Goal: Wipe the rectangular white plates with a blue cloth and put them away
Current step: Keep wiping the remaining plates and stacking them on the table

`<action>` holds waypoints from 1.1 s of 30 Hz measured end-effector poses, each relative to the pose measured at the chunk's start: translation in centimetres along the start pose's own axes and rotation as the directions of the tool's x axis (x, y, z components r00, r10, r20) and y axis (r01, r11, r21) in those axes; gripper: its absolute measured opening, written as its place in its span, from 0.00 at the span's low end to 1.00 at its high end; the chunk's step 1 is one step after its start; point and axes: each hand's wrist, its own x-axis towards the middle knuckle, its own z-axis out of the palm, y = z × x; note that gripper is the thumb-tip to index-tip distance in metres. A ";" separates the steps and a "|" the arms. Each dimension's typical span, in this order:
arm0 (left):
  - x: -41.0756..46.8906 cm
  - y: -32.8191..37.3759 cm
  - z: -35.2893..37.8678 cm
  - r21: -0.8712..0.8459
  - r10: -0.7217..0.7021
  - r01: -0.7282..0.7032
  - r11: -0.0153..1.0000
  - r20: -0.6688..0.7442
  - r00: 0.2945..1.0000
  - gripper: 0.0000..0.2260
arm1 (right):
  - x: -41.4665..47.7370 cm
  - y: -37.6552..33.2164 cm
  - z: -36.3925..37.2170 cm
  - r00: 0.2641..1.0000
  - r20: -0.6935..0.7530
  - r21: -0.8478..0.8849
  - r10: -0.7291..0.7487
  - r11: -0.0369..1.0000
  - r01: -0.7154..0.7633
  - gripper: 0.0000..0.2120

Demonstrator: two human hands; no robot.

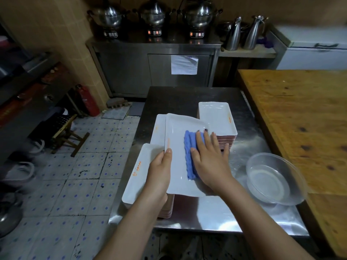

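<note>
Left hand (159, 171) grips the plate (178, 132) edge, thumb on top; right hand (210, 162) lies flat on the cloth (189, 147), fingers (207, 141) spread

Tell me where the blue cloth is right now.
In the head view, the blue cloth lies near centre on the white plate that the left hand holds, pressed flat under the right hand, left of the clear bowl.

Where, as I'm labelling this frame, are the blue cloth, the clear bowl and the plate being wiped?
blue cloth (188, 156): head view, its bare left half.
clear bowl (294, 186): head view, its right wall.
plate being wiped (176, 132): head view, bare floor beyond the cloth.
</note>
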 end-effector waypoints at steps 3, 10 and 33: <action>0.3 0.3 -0.4 -0.046 -0.008 0.007 0.999 -0.021 1.000 0.10 | -0.5 -0.8 -0.2 1.000 -0.007 -0.010 0.004 1.000 -0.004 0.27; 1.7 -0.2 -2.4 -0.043 0.041 -0.045 0.998 -0.081 0.996 0.12 | -3.6 -3.0 0.9 0.999 0.042 0.171 0.000 0.985 -0.008 0.28; 5.4 0.7 -5.7 -0.015 0.046 -0.047 0.999 -0.037 0.998 0.11 | 1.7 -7.5 1.2 0.898 0.177 0.678 0.402 0.612 -0.407 0.16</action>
